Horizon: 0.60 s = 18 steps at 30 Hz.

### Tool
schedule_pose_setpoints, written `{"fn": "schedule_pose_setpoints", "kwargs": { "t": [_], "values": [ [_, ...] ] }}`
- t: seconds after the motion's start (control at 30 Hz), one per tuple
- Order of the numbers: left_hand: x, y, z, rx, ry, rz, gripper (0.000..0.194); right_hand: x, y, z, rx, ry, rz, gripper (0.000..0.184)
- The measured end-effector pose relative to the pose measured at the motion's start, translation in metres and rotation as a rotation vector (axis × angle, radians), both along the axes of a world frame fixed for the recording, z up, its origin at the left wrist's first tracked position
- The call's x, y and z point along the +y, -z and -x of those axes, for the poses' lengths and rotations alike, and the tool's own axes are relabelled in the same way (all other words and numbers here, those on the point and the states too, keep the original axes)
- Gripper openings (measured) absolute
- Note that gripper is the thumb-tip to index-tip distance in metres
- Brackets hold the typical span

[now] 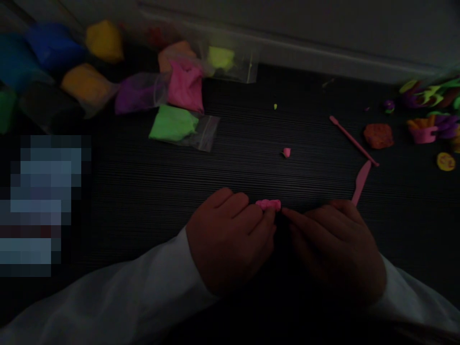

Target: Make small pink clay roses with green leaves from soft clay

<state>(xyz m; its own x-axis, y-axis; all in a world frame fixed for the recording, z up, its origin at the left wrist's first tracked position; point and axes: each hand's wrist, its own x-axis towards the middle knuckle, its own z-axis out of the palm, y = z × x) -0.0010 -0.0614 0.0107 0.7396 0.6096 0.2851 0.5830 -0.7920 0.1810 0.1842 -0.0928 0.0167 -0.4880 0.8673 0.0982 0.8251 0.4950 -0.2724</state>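
A small lumpy strip of pink modelling clay point(269, 205) is pinched by my left hand point(230, 235), whose fingers are curled with the thumb against the clay's near side. Just to the right, my right hand point(334, 244) points its index fingertip at the strip's right end, touching it or very close. The other fingers of that hand are bent and bunched; its thumb is in shadow, so anything between the fingertips is hidden. Beyond the hands lies a small pink clay bit point(286, 152). A pink plastic knife point(361, 182) rests beside my right hand, partly behind it.
A thin pink stick tool point(354, 140) meets the knife tip near a reddish-orange clay lump point(378, 136). Small clay figures, including a pink cup with orange sticks point(423, 132), stand far right. Bagged clay, such as a green packet point(174, 123), lies back left. A pale wall edge point(305, 50) runs behind.
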Motion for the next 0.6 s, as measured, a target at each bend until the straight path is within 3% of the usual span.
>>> {"fn": "schedule_pose_setpoints", "kwargs": {
  "t": [0.6],
  "values": [
    [0.0006,0.0002,0.0004,-0.001,-0.011,-0.023,0.024,-0.0004,0.0014,0.0036,-0.022,-0.037,-0.016,0.031]
  ]
}}
